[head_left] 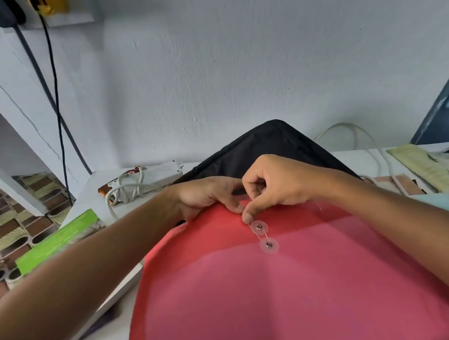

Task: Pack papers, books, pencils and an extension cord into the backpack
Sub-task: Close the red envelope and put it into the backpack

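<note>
Pinching the string [254, 228] above the red folder [287, 288], right fingers [248, 216]; left fingers [233, 206] hold its flap.

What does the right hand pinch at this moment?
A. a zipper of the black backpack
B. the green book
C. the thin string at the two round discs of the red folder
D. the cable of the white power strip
C: the right hand pinches the thin string just above the upper disc on the red folder.

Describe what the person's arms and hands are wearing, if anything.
Nothing shows on them. The left hand and right hand are bare, with no gloves, rings or watch in view. Both forearms are uncovered as far as the picture's edge; no sleeve appears.
</note>
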`<state>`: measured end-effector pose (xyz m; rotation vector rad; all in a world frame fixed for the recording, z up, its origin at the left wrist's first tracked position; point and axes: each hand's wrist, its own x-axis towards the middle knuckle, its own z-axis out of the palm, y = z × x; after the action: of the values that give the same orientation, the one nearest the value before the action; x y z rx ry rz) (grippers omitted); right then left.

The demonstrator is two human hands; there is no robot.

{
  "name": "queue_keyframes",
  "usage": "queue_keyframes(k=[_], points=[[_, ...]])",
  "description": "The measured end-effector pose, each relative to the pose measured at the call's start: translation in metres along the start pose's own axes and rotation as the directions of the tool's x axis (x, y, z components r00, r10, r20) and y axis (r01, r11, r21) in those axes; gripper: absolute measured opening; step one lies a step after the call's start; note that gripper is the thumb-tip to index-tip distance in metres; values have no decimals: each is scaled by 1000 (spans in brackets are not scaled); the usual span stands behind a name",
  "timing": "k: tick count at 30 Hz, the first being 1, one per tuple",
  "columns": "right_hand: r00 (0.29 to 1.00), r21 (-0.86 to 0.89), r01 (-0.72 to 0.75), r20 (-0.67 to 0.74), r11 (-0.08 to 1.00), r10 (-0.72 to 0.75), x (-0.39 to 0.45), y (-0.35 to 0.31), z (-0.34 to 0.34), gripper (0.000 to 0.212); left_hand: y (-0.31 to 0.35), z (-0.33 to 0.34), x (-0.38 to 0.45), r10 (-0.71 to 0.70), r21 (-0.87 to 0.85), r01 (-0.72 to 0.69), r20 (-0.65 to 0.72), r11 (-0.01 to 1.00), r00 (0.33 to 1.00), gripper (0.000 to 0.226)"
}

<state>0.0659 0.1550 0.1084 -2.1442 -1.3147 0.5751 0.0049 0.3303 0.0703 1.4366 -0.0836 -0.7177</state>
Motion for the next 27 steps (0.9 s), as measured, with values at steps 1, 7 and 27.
queue_keyframes(k=[1, 7, 27], points=[[1000, -1, -3, 17, 1000, 3, -2, -1, -1, 44, -1, 2, 0, 6, -1, -6, -5, 1000, 1000, 39], [999, -31, -33, 41, 999, 34, -11, -7, -5, 44, -1, 7, -5, 46, 44, -47, 21, 998, 999, 48], [907, -152, 207, -341, 966, -248, -23, 36, 1, 21, 17, -36, -33, 115, -43, -133, -292, 990, 949, 51]])
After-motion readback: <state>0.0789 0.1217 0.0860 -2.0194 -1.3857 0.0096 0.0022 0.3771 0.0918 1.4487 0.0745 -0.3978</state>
